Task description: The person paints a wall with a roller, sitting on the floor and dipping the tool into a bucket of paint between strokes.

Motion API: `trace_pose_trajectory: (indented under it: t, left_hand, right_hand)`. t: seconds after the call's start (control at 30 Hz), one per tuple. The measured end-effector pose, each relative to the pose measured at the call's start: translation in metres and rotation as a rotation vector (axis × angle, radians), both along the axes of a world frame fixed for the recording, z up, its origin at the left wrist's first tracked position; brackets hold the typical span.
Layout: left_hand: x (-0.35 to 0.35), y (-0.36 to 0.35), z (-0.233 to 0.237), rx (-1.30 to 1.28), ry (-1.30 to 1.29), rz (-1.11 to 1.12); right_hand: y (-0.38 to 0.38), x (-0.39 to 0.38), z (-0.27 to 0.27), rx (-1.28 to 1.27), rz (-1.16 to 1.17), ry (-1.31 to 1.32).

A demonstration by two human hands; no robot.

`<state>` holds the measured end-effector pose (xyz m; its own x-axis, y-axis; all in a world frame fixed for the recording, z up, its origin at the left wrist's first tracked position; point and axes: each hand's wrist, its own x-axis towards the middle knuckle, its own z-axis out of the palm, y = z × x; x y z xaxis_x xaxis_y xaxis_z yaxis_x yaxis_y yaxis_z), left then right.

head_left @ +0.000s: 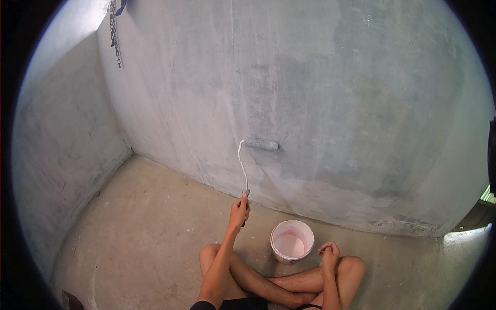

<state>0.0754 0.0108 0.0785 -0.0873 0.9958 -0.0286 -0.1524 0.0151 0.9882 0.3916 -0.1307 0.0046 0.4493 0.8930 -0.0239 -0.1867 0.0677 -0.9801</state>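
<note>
I sit cross-legged on a concrete floor facing a grey wall (310,93). My left hand (240,211) grips the handle of a paint roller (261,144), raised toward the wall. The roller's grey sleeve lies flat against the wall, above a damp, darker patch. My right hand (329,253) rests on my right knee with the fingers curled and nothing seen in it. A white bucket (292,242) with pale pinkish liquid stands on the floor between my knees and the wall, close to my right hand.
A second wall (67,144) meets the first at a corner on the left. A metal chain (114,36) hangs high up near that corner. Bare concrete floor (139,232) spreads to my left. A bright opening (465,232) shows at the far right.
</note>
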Motion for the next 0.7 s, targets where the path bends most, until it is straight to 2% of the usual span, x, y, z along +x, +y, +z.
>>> trace_pose_trajectory:
  t: [0.07, 0.13, 0.2, 0.3, 0.43, 0.53, 0.63, 0.7]
  left_hand:
    - [-0.001, -0.002, -0.007, -0.013, -0.006, 0.004]
    - [-0.001, -0.008, -0.021, -0.024, -0.011, 0.005]
    - [0.001, -0.019, -0.029, -0.11, 0.024, 0.013]
    - [0.009, -0.027, -0.039, -0.124, -0.052, 0.007]
    - [0.006, -0.019, -0.034, -0.107, -0.029, 0.011]
    - [0.004, -0.012, 0.002, -0.075, -0.01, 0.031]
    - [0.004, 0.007, 0.051, 0.034, -0.011, 0.059]
    - [-0.001, 0.02, 0.085, 0.066, 0.0, 0.053]
  right_hand:
    - [0.001, 0.004, 0.0, 0.056, -0.042, 0.044]
    - [-0.002, 0.003, 0.014, 0.037, -0.057, 0.297]
    - [-0.001, 0.001, 0.018, 0.05, -0.076, 0.305]
    - [-0.004, 0.001, 0.014, 0.078, -0.087, 0.307]
    - [-0.005, 0.009, 0.004, 0.136, -0.061, 0.318]
    - [-0.005, 0.009, 0.002, 0.123, -0.063, 0.234]
    - [-0.002, 0.006, 0.006, 0.018, 0.021, 0.344]
    - [-0.003, 0.0, 0.015, -0.039, 0.032, 0.309]
